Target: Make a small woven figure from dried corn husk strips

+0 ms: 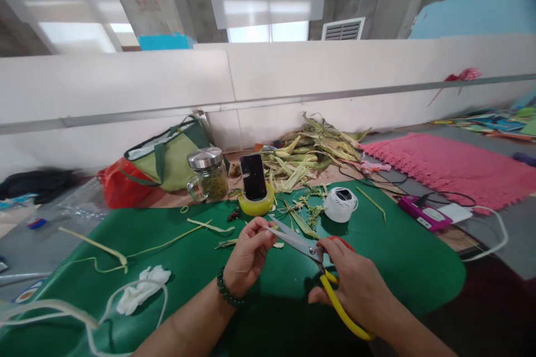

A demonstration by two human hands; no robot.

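Observation:
My right hand (355,281) grips a pair of scissors (312,254) with yellow and red handles, the blades pointing left toward my other hand. My left hand (249,254), with a dark bead bracelet on the wrist, is pinched closed on a small pale leaf piece right at the scissor tips. Both hands hover over a green mat (397,256). Thin leaf strips (167,242) lie on the mat to the left.
Behind the hands stand a phone (253,176) in a yellow holder, a lidded glass jar (208,174), a white string spool (340,204) and a pile of dried leaves (312,153). A green bag (167,159) sits left, a pink mat (452,164) right, crumpled tissue (142,289) near left.

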